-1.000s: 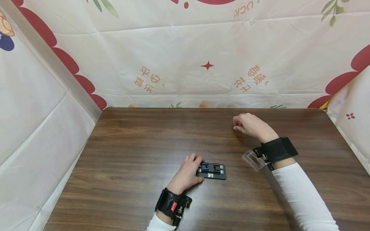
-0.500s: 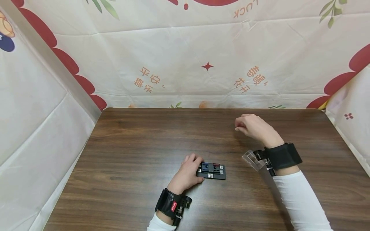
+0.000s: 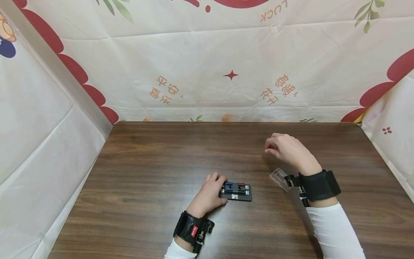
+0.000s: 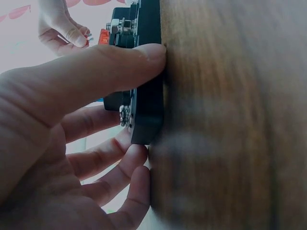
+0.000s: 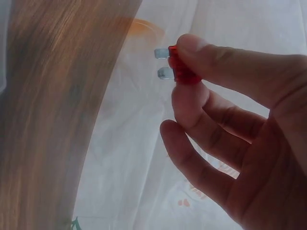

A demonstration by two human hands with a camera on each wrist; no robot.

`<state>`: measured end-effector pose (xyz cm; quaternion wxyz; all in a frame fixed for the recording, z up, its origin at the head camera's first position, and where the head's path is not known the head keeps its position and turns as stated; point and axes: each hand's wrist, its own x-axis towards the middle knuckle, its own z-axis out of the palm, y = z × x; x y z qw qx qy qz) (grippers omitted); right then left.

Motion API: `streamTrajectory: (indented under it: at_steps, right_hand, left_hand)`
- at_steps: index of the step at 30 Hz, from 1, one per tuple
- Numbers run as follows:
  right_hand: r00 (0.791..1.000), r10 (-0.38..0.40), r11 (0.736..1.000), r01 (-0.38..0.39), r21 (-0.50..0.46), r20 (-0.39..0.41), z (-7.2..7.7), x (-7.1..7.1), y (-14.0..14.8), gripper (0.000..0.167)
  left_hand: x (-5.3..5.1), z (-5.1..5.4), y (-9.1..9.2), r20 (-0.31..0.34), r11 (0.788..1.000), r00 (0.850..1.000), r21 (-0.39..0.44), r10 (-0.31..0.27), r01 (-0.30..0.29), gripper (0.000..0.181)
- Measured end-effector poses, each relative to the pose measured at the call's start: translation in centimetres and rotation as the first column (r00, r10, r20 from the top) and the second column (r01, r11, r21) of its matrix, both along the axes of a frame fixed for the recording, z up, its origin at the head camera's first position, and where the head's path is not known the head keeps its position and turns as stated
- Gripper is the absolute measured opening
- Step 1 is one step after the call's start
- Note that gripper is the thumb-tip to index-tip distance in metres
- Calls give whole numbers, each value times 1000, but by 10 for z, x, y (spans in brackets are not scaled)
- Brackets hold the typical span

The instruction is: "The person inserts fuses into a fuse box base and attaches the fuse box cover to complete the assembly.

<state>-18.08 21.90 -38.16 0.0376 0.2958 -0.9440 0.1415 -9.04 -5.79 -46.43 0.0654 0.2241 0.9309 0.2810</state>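
My left hand [image 3: 209, 194] holds a black fuse block [image 3: 240, 197] flat on the table by its left end. In the left wrist view the thumb presses along one long side of the block [image 4: 147, 108], with fingers curled at the opposite side and end. Metal terminal screws [image 4: 123, 26] and an orange-red piece [image 4: 103, 36] show on it. To the right and farther back, my right hand [image 3: 291, 151] is raised above the table. Between thumb and forefinger it pinches a red blade fuse [image 5: 184, 69], its two metal prongs pointing away from the hand. The head view hides this fuse.
A clear plastic box [image 3: 280, 178] lies on the brown wooden table [image 3: 155, 162], beside the right wrist's black strap, which partly covers it. White printed cloth [image 3: 194, 54] hangs behind the table's far edge and along the left and right sides.
My right hand has drawn back a little toward me and slightly to the right. The left hand and the fuse block stay in place.
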Motion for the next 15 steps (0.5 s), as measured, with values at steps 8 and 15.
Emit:
streamTrajectory:
  at_steps: [8,15]
  right_hand:
    - [1000,0,999,0,-51,-4,-5,14,3,10]
    - [999,-19,997,21,-72,27,-11,25,5,7]
  left_hand:
    - [1,0,0,-7,1000,1000,1,-3,3,50]
    - [1,0,1,-3,1000,1000,-2,0,0,50]
